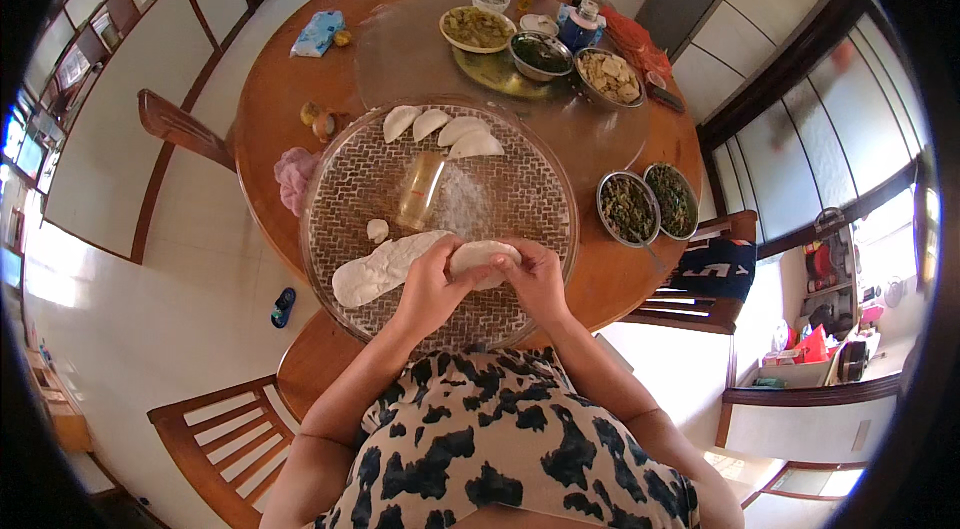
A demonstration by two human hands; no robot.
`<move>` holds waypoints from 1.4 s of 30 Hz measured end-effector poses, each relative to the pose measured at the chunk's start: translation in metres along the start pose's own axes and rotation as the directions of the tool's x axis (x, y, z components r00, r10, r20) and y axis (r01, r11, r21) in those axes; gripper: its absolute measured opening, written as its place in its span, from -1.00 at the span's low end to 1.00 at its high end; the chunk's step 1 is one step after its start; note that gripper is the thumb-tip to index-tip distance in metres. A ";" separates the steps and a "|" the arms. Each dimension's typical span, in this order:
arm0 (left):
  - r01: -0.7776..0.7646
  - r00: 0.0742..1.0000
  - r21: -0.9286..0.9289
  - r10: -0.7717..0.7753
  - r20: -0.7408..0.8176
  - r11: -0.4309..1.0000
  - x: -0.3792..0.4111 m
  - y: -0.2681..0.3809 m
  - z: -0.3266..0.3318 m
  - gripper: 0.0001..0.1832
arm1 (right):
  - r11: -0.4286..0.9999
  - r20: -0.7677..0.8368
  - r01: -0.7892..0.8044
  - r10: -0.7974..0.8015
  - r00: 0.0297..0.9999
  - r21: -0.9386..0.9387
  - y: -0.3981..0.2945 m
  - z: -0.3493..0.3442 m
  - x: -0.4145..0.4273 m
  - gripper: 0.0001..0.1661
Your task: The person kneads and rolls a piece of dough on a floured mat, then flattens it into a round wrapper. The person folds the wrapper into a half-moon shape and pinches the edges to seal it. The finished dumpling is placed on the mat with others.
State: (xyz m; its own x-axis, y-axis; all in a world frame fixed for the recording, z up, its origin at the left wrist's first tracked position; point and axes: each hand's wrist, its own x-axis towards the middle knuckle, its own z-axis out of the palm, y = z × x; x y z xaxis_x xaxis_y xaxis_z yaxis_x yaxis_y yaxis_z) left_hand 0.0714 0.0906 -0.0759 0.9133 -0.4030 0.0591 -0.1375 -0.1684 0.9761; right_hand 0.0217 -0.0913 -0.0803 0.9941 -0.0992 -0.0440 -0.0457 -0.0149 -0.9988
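Note:
Between my left hand [435, 281] and my right hand [536, 277] is a pale, rounded piece of dough [484, 259], pinched at its near edge by both thumbs. They hold it above a round woven bamboo tray [352, 187]. A thick roll of white dough [379, 274] lies on the tray by my left hand, with a small dough lump [377, 230] behind it. Farther back rests a clear amber cylinder [421, 191], beside a patch of white flour [463, 202]. Several half-moon dumplings [454, 131] line the tray's far edge.
The tray sits on a round wooden table [270, 78]. Two metal bowls of chopped greens [628, 208] stand at the right, one with a spoon. Farther back are a bowl of pale chunks [609, 75], a plate of yellow-green food [478, 28] and a blue jar [580, 26]. A wooden chair [225, 439] is at left.

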 end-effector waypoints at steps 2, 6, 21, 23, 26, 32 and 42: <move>0.055 0.998 0.007 -0.055 0.012 0.998 0.000 0.002 0.000 -0.65 | 0.992 -0.070 0.029 -0.038 0.997 -0.120 0.001 -0.002 0.001 -0.57; 0.039 0.999 -0.030 -0.038 0.021 0.999 0.000 0.005 -0.003 -0.67 | 0.998 -0.078 0.056 -0.058 0.995 -0.024 0.001 0.002 0.002 -0.59; 0.034 0.999 -0.128 -0.031 0.027 0.991 0.002 0.004 0.004 -0.62 | 1.000 0.018 -0.011 0.011 1.000 -0.013 -0.003 0.005 0.003 -0.61; 0.050 0.999 -0.082 -0.050 0.000 0.995 0.001 0.004 0.005 -0.63 | 0.998 -0.055 -0.061 0.062 0.997 0.018 -0.004 0.004 0.002 -0.60; 0.011 1.000 -0.057 -0.011 0.005 0.998 0.000 0.006 0.002 -0.64 | 0.984 0.027 0.124 -0.129 0.991 0.124 -0.010 0.000 0.000 -0.64; 0.062 0.997 -0.201 -0.054 0.047 0.978 0.000 0.005 0.001 -0.65 | 0.989 -0.067 -0.070 0.062 0.996 -0.129 -0.013 0.004 0.002 -0.56; -0.009 0.997 0.055 0.005 0.077 0.998 0.001 0.006 -0.006 -0.65 | 0.995 -0.043 -0.008 0.003 0.999 -0.097 -0.008 0.008 0.002 -0.71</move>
State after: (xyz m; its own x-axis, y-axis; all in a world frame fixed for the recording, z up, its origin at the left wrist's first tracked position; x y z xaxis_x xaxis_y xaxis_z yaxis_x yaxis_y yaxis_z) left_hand 0.0736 0.0951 -0.0684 0.8802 -0.4723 0.0471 -0.1662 -0.2137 0.9627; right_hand 0.0250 -0.0837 -0.0722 0.9887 -0.1424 -0.0465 -0.0626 -0.1103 -0.9919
